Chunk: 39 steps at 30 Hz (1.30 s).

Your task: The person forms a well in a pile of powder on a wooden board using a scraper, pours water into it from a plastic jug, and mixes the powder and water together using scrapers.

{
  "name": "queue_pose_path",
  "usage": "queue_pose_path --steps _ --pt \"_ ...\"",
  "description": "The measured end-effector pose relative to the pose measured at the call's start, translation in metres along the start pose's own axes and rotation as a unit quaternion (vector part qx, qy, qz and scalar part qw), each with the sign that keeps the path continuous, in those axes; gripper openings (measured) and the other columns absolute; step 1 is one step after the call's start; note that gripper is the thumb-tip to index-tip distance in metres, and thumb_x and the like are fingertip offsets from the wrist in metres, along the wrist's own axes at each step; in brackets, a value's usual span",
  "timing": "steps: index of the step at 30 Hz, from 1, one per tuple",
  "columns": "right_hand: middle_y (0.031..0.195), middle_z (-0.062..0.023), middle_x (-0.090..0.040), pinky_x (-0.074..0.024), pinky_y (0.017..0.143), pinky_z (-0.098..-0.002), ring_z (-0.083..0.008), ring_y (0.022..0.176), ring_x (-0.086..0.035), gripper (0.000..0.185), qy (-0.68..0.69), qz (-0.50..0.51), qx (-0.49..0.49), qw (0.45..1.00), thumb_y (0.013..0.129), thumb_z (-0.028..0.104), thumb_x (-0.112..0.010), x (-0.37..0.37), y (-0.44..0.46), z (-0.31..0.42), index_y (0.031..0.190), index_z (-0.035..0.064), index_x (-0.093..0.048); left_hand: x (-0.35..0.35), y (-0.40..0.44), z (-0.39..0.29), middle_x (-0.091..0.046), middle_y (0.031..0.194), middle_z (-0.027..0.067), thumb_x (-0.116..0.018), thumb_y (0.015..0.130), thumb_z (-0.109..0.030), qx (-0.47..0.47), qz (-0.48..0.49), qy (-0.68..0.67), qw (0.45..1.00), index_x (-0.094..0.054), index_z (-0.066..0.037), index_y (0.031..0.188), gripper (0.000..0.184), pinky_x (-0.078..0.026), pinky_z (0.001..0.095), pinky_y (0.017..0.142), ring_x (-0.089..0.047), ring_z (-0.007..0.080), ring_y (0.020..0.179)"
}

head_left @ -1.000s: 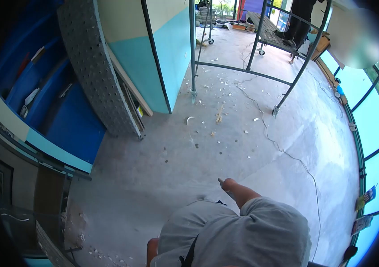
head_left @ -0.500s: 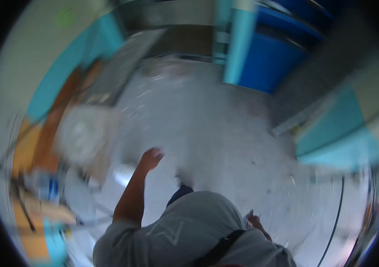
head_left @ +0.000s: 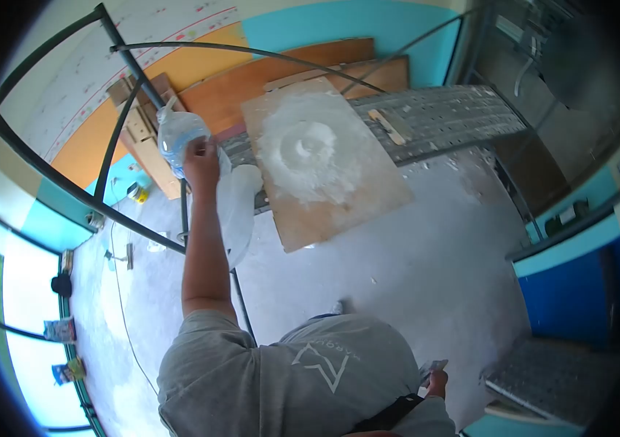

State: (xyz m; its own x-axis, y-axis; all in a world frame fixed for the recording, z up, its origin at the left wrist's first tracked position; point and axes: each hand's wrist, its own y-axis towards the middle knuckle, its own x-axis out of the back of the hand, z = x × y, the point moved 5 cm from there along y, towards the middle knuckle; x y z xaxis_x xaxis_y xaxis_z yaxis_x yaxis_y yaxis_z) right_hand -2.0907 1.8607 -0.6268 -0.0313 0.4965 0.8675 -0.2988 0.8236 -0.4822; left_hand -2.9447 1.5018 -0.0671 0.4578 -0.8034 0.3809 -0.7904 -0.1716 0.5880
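Note:
My left hand [head_left: 202, 160] is stretched out at a large clear plastic bottle [head_left: 179, 137] with a bluish label. Its fingers are loosely curled and apart, in front of the bottle's lower side; whether they touch it I cannot tell. Right beside hangs or stands a whitish translucent plastic bag or sheet [head_left: 237, 211]. A wooden board [head_left: 303, 229] lies on the scaffold plank, bearing a ring-shaped heap of white powder [head_left: 310, 149]. Low by my right hip, my right hand [head_left: 437, 382] is closed around a small flat grey object [head_left: 434, 366], too unclear to name.
Dark metal scaffold bars [head_left: 48, 171] rise at the left. A perforated plank [head_left: 441, 120] carries a small wooden piece [head_left: 390, 127]. Wood panels [head_left: 273, 69] lean on the wall. A cable [head_left: 122, 291] crosses the floor; blue furniture [head_left: 572, 291] stands right.
My view has swung left, bringing the powder board and bottle to the centre-left. My left hand has moved from over the floor to the bottle. My right hand stays low with its grey object.

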Motion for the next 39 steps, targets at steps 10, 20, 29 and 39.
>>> queue_pose_path --steps 10,20,29,39 --pt "0.080 -0.0159 -0.070 -0.0530 0.070 -0.0446 -0.0318 0.078 -0.069 0.039 0.048 0.131 -0.003 0.990 0.085 0.039 -0.064 0.027 0.154 0.125 0.085 0.0005 -0.069 0.014 0.141 0.074 -0.064 0.113 0.0239 -0.074 0.076 -0.052 -0.016 -0.080 0.277 0.957 -0.057 0.000 0.124 0.073 -0.047 0.0433 0.094 -0.059 0.0385 0.110" --pt "0.084 -0.0198 -0.069 -0.0530 0.071 -0.0468 -0.0366 0.081 -0.068 0.046 -0.043 0.065 0.077 0.994 0.087 0.044 -0.060 0.162 0.233 0.244 0.093 -0.0014 -0.066 -0.025 0.193 0.166 -0.069 0.091 0.0177 -0.060 0.091 -0.038 -0.175 -0.121 0.499 0.840 -0.074 -0.009 0.092 0.032 -0.053 0.0421 0.066 -0.068 0.0327 0.077" --pt "0.087 -0.0216 -0.069 -0.0531 0.078 -0.0464 -0.0385 0.084 -0.067 0.039 0.016 0.052 0.009 0.998 0.078 0.036 -0.065 0.106 0.135 0.312 0.086 -0.0015 -0.069 0.022 0.201 0.162 -0.067 0.098 0.0166 -0.045 0.099 -0.044 0.032 -0.110 0.274 0.955 -0.058 -0.003 0.126 0.050 -0.051 0.0399 0.079 -0.064 0.0308 0.092" --pt "0.094 -0.0206 -0.069 -0.0522 0.082 -0.0450 -0.0361 0.092 -0.067 0.031 0.015 0.074 -0.053 0.996 0.079 0.031 -0.060 0.056 0.054 0.333 0.088 0.0023 -0.070 0.032 0.195 0.117 -0.067 0.098 0.0179 -0.036 0.097 -0.062 0.157 -0.102 -0.011 0.982 -0.066 0.004 0.105 0.072 -0.047 0.0404 0.084 -0.061 0.0323 0.088"
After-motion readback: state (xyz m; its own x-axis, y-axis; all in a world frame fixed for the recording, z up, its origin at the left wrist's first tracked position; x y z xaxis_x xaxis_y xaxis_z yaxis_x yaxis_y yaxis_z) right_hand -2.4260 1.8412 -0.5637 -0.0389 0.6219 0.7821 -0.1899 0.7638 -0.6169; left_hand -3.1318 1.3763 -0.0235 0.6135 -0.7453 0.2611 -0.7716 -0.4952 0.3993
